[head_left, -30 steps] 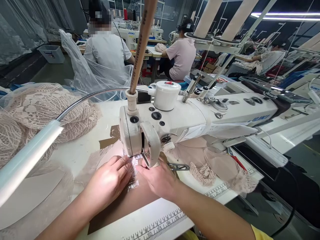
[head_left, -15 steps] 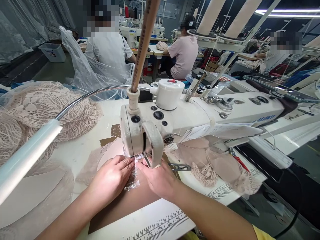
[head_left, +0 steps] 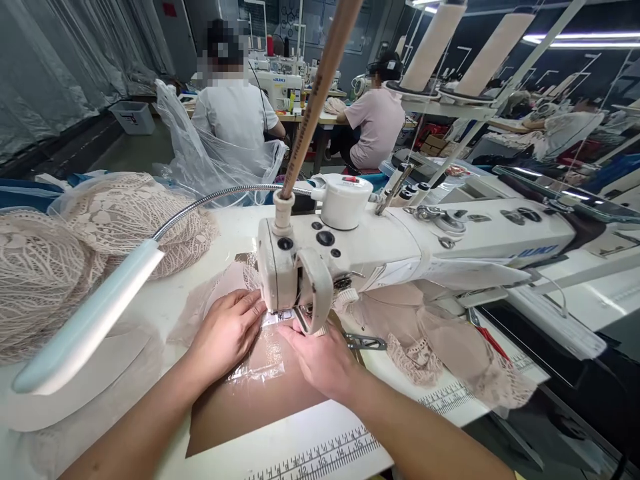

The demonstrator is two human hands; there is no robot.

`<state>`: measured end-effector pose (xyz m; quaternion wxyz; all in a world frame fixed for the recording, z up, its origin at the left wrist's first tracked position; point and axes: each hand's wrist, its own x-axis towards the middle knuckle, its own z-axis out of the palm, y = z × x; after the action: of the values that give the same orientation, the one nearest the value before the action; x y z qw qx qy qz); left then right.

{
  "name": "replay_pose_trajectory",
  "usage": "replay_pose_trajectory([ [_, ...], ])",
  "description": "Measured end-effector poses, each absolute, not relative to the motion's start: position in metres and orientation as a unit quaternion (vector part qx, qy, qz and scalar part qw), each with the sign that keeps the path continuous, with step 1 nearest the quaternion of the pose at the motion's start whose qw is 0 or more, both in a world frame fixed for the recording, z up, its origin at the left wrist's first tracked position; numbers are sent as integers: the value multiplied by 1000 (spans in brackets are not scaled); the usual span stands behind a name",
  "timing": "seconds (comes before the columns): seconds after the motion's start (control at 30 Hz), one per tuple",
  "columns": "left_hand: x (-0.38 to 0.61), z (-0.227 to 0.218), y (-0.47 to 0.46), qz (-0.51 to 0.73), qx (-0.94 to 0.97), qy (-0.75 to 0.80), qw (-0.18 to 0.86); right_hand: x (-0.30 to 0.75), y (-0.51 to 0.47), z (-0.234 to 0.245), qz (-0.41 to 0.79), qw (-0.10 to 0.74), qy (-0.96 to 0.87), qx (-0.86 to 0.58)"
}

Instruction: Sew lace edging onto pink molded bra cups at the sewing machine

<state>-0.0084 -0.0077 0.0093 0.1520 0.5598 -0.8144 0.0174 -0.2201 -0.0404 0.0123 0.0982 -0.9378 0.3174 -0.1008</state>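
My left hand (head_left: 230,333) rests at the left of the needle area, its fingers close together and pressed on a beige mesh and lace fabric piece (head_left: 200,303). My right hand (head_left: 325,357) is on the other side, thumb side toward the needle. Its fingertips are partly hidden behind the guard of the white sewing machine (head_left: 345,247); what they hold, if anything, does not show. Between the hands, clear tape (head_left: 260,370) lies on a brown sheet (head_left: 240,417) that covers the machine bed. The needle itself is hidden.
Lace bundles (head_left: 135,220) and a pale fabric piece (head_left: 85,373) lie left, beneath a lamp (head_left: 90,313) on a bendy neck. More beige garment parts (head_left: 440,333) and red-handled tool (head_left: 493,343) lie right. A printed ruler (head_left: 320,453) edges the front. People sit ahead.
My left hand has drawn back slightly from the needle, and the gap between the hands is wider. More of the taped sheet shows. The whole view has shifted.
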Motion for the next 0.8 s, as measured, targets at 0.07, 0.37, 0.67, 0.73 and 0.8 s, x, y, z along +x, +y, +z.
replay_pose_trajectory([
  [0.07, -5, 9, -9, 24, 574, -803, 158, -221, -40, 10, -114, 96, 313, -938],
  [0.37, 11, 2, -14, 41, 636, -754, 158, -222, -40, 7, -137, 86, 292, -943],
  [0.67, 59, 45, 59, 114, 778, -604, 130, -225, -40, 1, -155, 87, 269, -947],
  [0.73, 85, 52, 89, 144, 830, -529, 101, -225, -40, 1, -158, 85, 268, -947],
  [0.8, 107, 52, 115, 142, 850, -497, 102, -225, -39, 1, -161, 84, 270, -945],
])
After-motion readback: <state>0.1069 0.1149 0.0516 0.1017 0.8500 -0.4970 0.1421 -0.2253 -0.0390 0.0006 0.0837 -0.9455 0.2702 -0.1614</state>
